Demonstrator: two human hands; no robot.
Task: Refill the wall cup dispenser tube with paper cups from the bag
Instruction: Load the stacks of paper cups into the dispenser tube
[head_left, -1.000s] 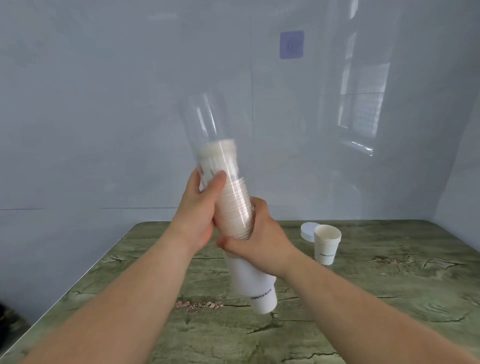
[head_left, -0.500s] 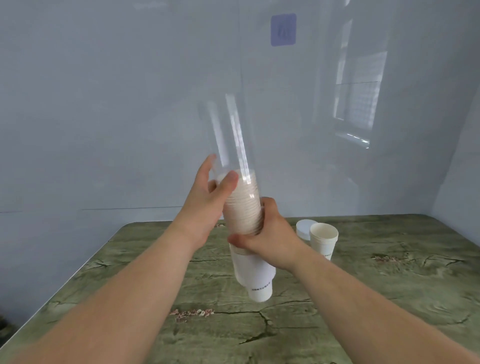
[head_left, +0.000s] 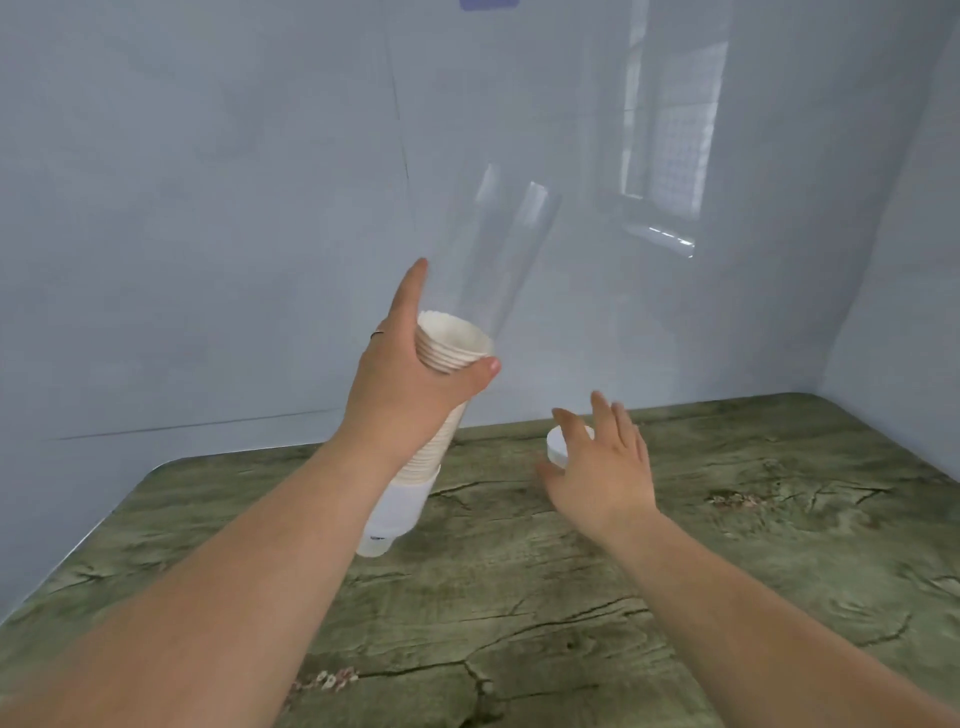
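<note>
Above the green wood-grain table (head_left: 779, 545) we hold the clear plastic dispenser tube (head_left: 498, 249) tilted. The stack of white paper cups (head_left: 447, 343) sits in its lower end, so loading looks nearly done. Our left hand (head_left: 410, 395) clamps tube and stack, thumb wrapped round. Our right hand (head_left: 602, 473), fingers spread and empty, hovers over the table at the white round cap (head_left: 558, 447). Capping and wall-mounting seem left.
</note>
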